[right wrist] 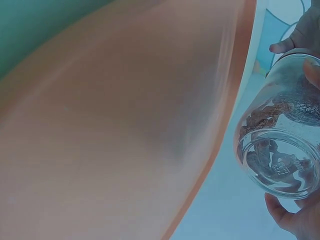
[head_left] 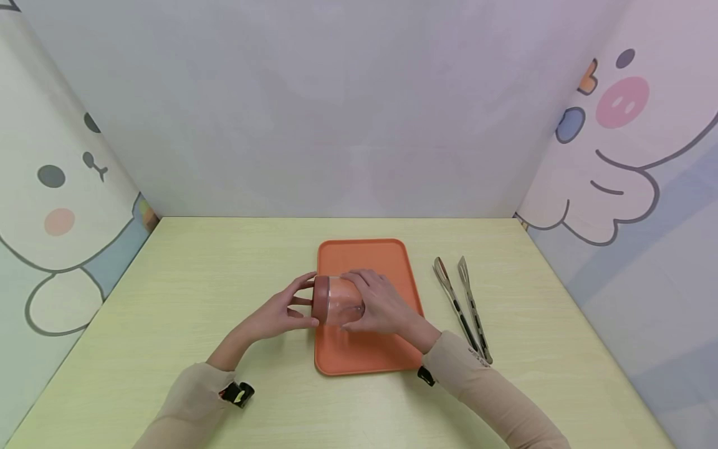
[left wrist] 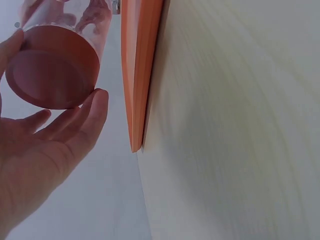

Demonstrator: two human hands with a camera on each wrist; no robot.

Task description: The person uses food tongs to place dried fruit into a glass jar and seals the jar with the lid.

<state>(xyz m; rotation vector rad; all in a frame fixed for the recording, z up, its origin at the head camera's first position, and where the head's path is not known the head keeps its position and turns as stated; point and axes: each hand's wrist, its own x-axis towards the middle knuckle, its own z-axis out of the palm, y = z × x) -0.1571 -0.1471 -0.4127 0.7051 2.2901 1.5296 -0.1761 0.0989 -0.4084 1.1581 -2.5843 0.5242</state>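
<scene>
We see the tray (head_left: 364, 255) mid-table (head_left: 196, 280), tongs (head_left: 462, 305) just right of it, the jar (head_left: 338, 300) sideways above its left edge.

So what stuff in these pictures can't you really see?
- Jar contents: brown bits show through the glass in the right wrist view, too blurred to name.
- Jar body: in the head view the right hand covers most of it.
- Lid: whether it is tight or loose cannot be told.
- Tongs: handle ends pass under the right sleeve.
- Tray: smeared in the right wrist view.
</scene>
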